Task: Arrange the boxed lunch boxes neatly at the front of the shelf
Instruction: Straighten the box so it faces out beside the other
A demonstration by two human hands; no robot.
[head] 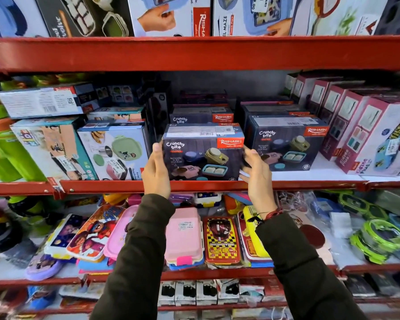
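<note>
I am holding a dark boxed lunch box (203,155) at the front edge of the middle shelf (217,185), its printed face turned toward me and its base sitting just behind the red lip. My left hand (156,169) is pressing flat against the box's left side, thumb up along the corner, and my right hand (256,169) is gripping its right side, fingers wrapped around the edge (so the box is clamped between the two). A red thread band (273,213) is circling my right wrist above the dark sleeve (298,262).

Just to the right, a matching dark box (284,146) is standing a little farther back on the shelf, close beside the one I am holding, with more of the same kind stacked behind both. Farther right, a row of pink and white boxes (356,130) is running toward the back at an angle. To the left, a pale box showing a green lunch box (113,153) is standing near my left hand, and beyond it a box with cartoon figures (49,148) and some green bottles (0,153).

On the shelf below, unboxed lunch boxes are lying flat: a pink one (183,236) between my forearms and a yellow-and-red chequered one (221,241) just beside it.
</note>
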